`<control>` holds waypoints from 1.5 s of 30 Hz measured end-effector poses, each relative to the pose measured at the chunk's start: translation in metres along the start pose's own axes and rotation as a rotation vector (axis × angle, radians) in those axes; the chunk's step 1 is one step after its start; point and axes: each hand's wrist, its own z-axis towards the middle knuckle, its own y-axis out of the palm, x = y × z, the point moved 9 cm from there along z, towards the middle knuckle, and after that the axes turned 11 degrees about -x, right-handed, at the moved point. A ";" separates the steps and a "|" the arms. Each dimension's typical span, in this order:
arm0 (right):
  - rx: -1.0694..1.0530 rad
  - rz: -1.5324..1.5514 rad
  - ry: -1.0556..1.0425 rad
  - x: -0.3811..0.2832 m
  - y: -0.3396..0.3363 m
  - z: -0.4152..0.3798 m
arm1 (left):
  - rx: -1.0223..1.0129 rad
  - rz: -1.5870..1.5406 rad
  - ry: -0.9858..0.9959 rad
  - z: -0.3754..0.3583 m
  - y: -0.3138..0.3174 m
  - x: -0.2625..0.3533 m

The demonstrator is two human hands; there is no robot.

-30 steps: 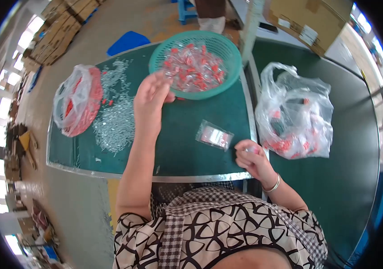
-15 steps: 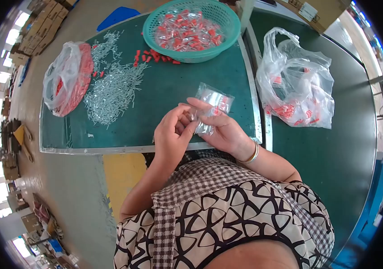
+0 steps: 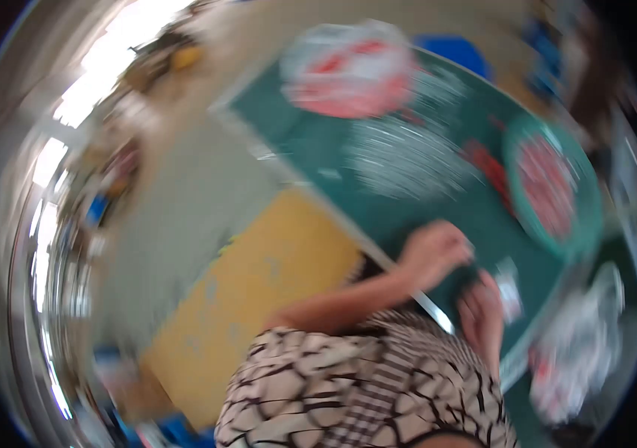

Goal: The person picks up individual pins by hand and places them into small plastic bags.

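The view is smeared by motion. My left hand [image 3: 436,255] is over the front edge of the green table [image 3: 258,112], its fingers curled together around something too blurred to make out. Close by on the right is my right hand [image 3: 480,312], with its fingers smeared. A small clear packet [image 3: 509,290] lies on the table just beyond my right hand. Farther in is a pile of thin clear pieces [image 3: 404,158], with small red pieces [image 3: 491,172] beside it.
A green basket [image 3: 594,201] of red and clear items stands at the table's right. A plastic bag [image 3: 352,71] with red contents sits at the far end, another bag [image 3: 576,351] at lower right. A blue object [image 3: 454,56] shows behind the table. Yellow floor [image 3: 251,299] shows at left.
The whole view has swung round and blurred, so the table now appears tilted on the right. My hands have come slightly apart, and the clear packaging between them can no longer be made out.
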 end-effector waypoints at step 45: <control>0.075 -1.678 0.125 0.015 0.053 0.157 | 0.337 -0.052 0.363 -0.003 -0.123 -0.012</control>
